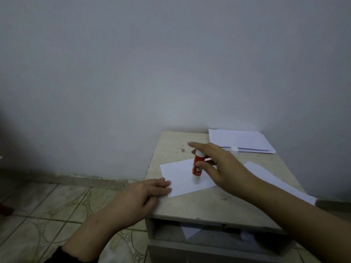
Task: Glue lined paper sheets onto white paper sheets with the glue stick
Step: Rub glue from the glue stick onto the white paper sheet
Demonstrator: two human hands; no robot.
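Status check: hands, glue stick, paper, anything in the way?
Right hand grips red glue stick, tip down on white paper sheet. Left hand presses sheet's corner. White cap off, nothing blocking.

Bare hands (218, 164) and forearms; dark sleeve (62, 256) at left elbow.

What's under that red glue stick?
The glue stick, held by the right hand, stands tip down on a white sheet lying on the table. The left hand holds the sheet's corner. Any glue beneath the tip is hidden.
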